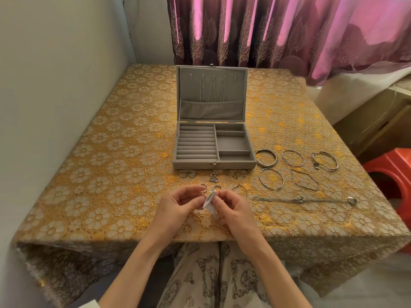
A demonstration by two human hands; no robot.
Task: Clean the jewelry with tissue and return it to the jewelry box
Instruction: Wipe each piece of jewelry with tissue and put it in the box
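Observation:
A grey jewelry box [193,163] stands open at the table's middle, its lid upright with thin chains hanging inside and its compartments bare. Just above the table's near part, my right hand [231,210] pinches a small white tissue [210,203]. My left hand [178,204] meets it with curled fingers, pinching something small at the tissue; that piece is hidden. Small rings [188,173] and earrings [214,177] lie in front of the box. Several silver bangles [265,158] and a long chain [304,200] lie to the right.
A gold floral cloth [111,174] covers the table, with a wall along its left side and purple curtains [266,30] behind. A red plastic stool [393,172] stands at the right edge. My patterned lap [218,276] is below the table's front edge.

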